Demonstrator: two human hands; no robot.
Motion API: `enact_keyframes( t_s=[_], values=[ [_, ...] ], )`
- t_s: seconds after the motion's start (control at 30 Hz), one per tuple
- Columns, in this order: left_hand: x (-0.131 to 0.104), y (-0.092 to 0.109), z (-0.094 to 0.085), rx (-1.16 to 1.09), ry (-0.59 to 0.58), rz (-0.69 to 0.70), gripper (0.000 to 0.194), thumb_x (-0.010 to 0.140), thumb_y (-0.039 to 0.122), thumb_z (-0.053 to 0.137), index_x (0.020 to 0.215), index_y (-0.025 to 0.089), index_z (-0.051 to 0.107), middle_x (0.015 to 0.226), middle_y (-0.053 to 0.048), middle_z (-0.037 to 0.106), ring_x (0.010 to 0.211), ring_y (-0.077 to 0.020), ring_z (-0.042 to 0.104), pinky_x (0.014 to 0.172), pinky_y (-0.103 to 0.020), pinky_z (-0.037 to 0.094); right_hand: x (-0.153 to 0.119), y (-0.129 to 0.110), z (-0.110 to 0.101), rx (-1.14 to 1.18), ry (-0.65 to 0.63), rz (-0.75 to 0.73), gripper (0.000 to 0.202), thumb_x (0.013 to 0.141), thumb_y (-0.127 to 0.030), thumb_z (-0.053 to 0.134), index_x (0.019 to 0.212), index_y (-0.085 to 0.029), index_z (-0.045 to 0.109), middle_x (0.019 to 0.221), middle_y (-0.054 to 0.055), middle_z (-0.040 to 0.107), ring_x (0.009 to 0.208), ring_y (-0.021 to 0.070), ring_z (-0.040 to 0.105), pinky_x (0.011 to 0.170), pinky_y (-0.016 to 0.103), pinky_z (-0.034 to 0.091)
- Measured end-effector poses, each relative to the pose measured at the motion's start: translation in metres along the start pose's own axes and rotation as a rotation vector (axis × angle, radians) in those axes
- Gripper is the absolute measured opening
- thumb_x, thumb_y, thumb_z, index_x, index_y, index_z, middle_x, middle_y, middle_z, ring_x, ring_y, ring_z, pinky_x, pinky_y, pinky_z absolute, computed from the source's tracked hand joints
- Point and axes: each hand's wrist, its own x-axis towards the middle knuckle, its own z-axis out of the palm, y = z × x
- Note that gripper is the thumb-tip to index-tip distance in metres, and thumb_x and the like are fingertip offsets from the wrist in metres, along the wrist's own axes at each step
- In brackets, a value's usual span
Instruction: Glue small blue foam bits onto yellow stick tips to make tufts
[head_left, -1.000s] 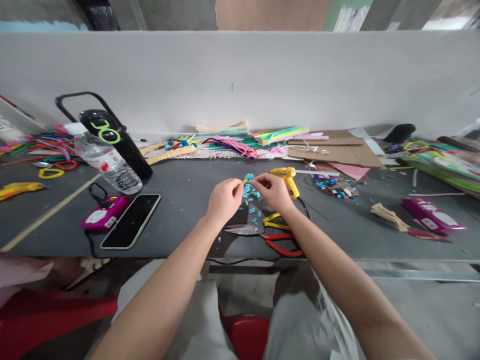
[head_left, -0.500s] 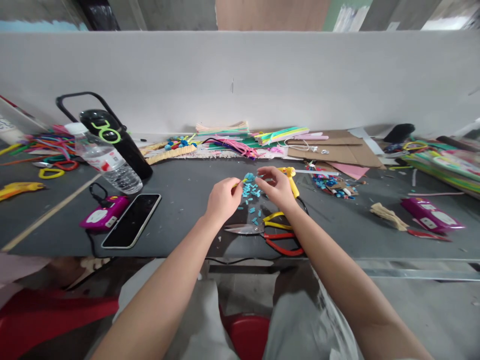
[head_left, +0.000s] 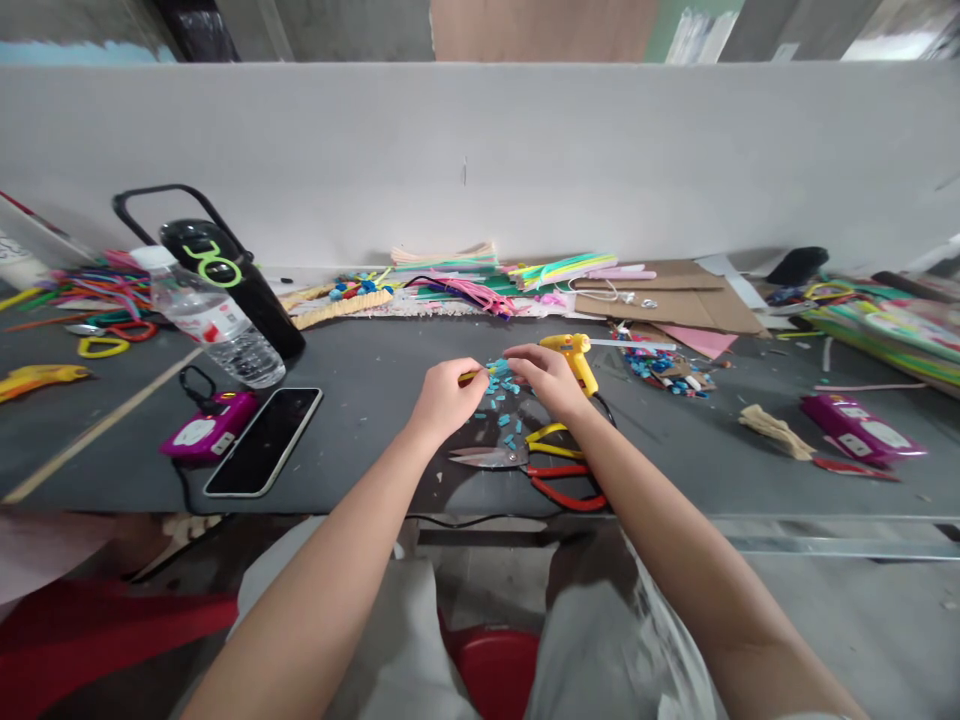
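My left hand [head_left: 447,398] pinches a thin yellow stick [head_left: 475,375] that points right over the dark table [head_left: 360,420]. My right hand [head_left: 547,380] meets it at the tip, fingers closed over a small blue piece; the piece itself is mostly hidden. Below and between the hands lie several loose blue pieces [head_left: 504,400]. Just right of my right hand rests a yellow glue gun [head_left: 574,356]. Scissors [head_left: 525,460] with yellow and red handles lie near the front edge.
A water bottle [head_left: 210,325], a black flask [head_left: 236,285], a phone [head_left: 264,440] and a magenta device [head_left: 206,428] lie left. Coloured strips [head_left: 480,280] and cardboard [head_left: 675,295] line the back wall. A magenta pack [head_left: 862,430] sits right.
My right hand went out to the blue pile with fingers apart, then came back and closed against the tip of the yellow stick. My left hand stayed nearly still.
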Motion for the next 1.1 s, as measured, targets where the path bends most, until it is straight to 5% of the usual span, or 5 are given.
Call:
enact_keyframes(
  t_s=[0.67,0.87,1.1],
  values=[
    [0.0002,0.0003,0.0003,-0.006,-0.016,-0.012,0.027,0.085,0.031,0.054,0.062,0.018,0.060,0.056,0.002,0.048,0.057,-0.0120,0.042,0.055,-0.027,0.029,-0.0035,-0.0003,0.0031,-0.120,-0.024,-0.059,0.026,0.076,-0.040,0.075,0.086,-0.016,0.072,0.083,0.006,0.074,0.079,0.0201,0.068,0.074,0.032,0.054],
    [0.0005,0.0007,-0.0004,0.024,-0.005,-0.002,0.027,0.084,0.032,0.055,0.061,0.018,0.059,0.054,0.003,0.046,0.056,-0.0119,0.041,0.055,-0.027,0.028,-0.0007,0.0014,0.0009,-0.048,-0.025,-0.012,0.029,0.085,-0.044,0.063,0.087,-0.017,0.073,0.082,0.005,0.072,0.074,0.0190,0.066,0.071,0.032,0.054],
    [-0.0001,-0.0012,-0.0006,0.024,-0.013,0.012,0.027,0.086,0.033,0.054,0.065,0.017,0.062,0.056,0.002,0.049,0.058,-0.0120,0.044,0.056,-0.026,0.029,-0.0020,-0.0037,-0.0012,-0.114,0.012,-0.070,0.027,0.082,-0.039,0.068,0.096,-0.018,0.074,0.094,0.007,0.075,0.088,0.0219,0.070,0.081,0.034,0.055]
  ],
)
